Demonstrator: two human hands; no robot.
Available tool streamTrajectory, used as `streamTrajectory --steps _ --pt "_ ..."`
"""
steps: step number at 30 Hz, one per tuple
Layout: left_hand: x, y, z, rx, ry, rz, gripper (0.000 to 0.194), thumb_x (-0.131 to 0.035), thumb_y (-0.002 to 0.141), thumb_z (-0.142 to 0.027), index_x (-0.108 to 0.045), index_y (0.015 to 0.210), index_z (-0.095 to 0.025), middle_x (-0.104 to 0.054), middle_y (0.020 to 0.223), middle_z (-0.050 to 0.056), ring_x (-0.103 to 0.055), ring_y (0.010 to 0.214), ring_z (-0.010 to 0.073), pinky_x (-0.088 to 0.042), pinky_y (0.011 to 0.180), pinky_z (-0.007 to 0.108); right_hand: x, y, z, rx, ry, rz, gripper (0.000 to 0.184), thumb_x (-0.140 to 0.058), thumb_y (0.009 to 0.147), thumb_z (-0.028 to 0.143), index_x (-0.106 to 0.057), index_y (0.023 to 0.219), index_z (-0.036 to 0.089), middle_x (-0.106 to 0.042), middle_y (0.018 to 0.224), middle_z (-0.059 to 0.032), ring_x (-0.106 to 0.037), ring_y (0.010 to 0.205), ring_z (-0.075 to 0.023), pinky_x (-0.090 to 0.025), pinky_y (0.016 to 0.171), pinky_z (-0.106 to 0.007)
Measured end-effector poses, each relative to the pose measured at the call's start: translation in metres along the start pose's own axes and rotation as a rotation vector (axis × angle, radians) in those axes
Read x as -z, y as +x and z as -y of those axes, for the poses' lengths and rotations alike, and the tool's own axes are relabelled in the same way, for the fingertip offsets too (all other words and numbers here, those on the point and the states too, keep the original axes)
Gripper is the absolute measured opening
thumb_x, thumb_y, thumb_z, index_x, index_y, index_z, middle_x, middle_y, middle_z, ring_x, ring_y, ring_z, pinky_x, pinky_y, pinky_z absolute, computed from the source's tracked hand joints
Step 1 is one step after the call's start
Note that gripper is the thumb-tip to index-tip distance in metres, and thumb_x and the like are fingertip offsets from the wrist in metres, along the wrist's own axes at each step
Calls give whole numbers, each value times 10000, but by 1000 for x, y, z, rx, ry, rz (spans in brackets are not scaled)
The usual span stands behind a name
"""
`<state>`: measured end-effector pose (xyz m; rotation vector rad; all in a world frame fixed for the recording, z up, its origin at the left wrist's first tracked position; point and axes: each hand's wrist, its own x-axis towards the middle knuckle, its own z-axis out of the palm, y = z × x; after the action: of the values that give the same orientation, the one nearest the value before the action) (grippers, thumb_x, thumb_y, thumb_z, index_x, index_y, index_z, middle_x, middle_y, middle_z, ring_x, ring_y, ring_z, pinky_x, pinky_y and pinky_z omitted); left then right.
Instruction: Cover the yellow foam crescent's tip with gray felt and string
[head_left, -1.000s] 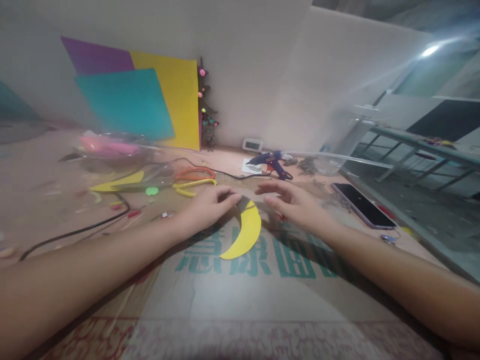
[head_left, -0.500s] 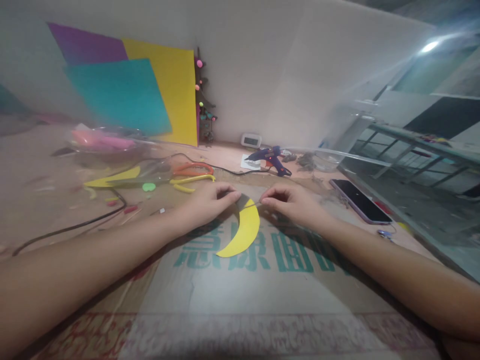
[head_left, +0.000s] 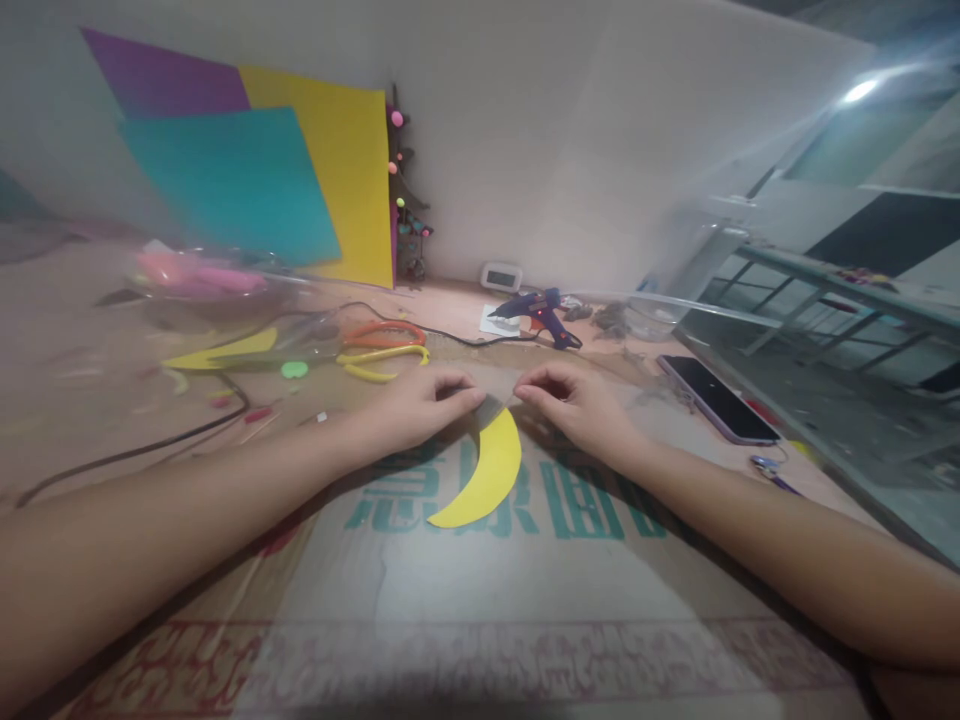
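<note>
A yellow crescent-shaped cutout lies over the green printed characters on the cardboard sheet. Its upper end meets a small grey area, whose material I cannot make out. My left hand is closed, thumb and fingers pinching at that upper end from the left. On the right, my right hand is closed in a pinch just above the cutout. A thin grey strand runs from its fingertips towards the cutout's top. The exact grip of both hands is partly hidden.
Scissors with orange and yellow handles lie behind my left hand. A blue glue gun rests further back, its cord running left. A phone lies on the right. Coloured sheets lean on the wall.
The cutout's lower tip has swung slightly left and towards me. My right hand has moved a little left, closer to my left hand, and the strand now slants more steeply.
</note>
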<state>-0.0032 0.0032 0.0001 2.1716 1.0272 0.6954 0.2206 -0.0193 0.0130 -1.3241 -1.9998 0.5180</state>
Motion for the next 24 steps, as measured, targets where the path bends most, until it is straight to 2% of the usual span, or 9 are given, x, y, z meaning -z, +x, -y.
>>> streamTrajectory --steps 16,19,21,23,24 --pt "-1 -1 1 -30 -51 59 403 -432 916 -486 -626 808 -150 -507 666 -15 -462 631 127 -315 539 240 -3 1 -2 51 -20 -8 149 -607 857 305 -684 829 181 -676 765 -21 -582 680 -147 -443 626 -271" --pt "-1 -1 0 -13 -113 42 379 -452 909 -476 -623 813 -152 -539 674 -11 -486 618 125 -333 529 232 -4 2 -5 77 -41 5 142 -617 850 268 -683 948 191 -670 876 -34 -554 670 -135 -442 625 -274" --pt "-2 -1 0 -3 -142 6 364 -465 905 -465 -630 810 -154 -557 672 -10 -497 607 124 -342 527 229 -5 2 -7 100 -17 -36 239 -607 855 244 -636 1088 201 -644 975 -47 -527 649 -122 -438 605 -272" --pt "-2 0 0 22 -158 -38 364 -469 902 -466 -640 811 -157 -559 655 -14 -488 582 120 -340 517 228 -4 0 -8 99 54 -110 278 -575 878 244 -559 1153 205 -616 971 -43 -511 634 -116 -429 587 -267" --pt "-2 -1 1 39 -162 -60 369 -469 902 -471 -645 815 -158 -556 644 -16 -480 568 119 -338 511 228 -3 -1 -8 90 95 -147 241 -554 895 256 -536 1130 204 -604 925 -30 -504 625 -114 -423 578 -262"
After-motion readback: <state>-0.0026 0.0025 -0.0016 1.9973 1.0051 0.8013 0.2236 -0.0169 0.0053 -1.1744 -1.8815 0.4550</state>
